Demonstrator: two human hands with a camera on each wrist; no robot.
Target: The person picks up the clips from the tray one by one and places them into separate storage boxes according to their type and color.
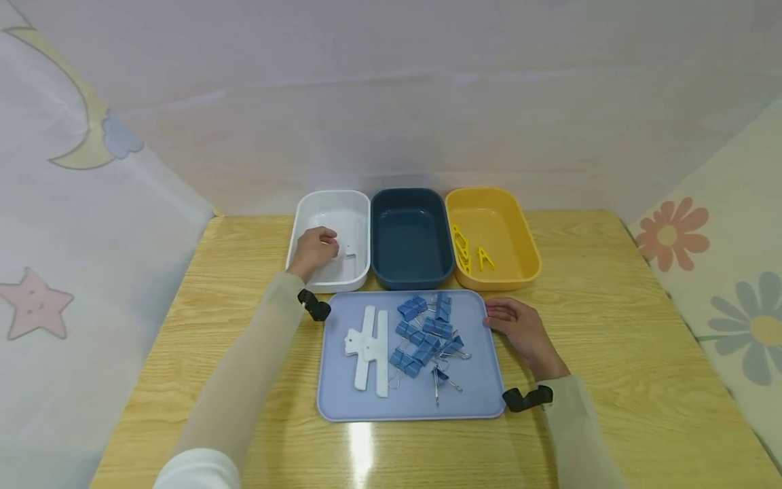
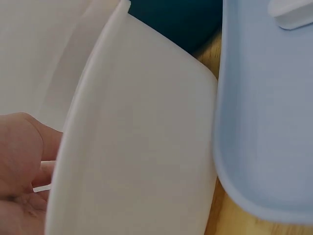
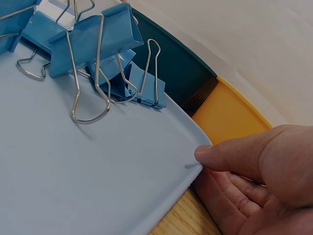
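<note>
R hand (image 1: 519,331) @ tray R edge (image 1: 495,360)

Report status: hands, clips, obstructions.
Left hand inside white bin, grip unclear. Right hand pinches edge of tray. Two white clips, blue binder clips on tray. No obstruction visible.

Beige slvs (image 1: 244,373), blk wrist cams (image 1: 316,308), wht cuff (image 1: 198,468)

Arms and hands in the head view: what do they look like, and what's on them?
The left hand and right hand are ungloved. Pale beige sleeves cover both forearms, with white fabric higher up the left arm. A small black device sits at each wrist; no cables show.
</note>
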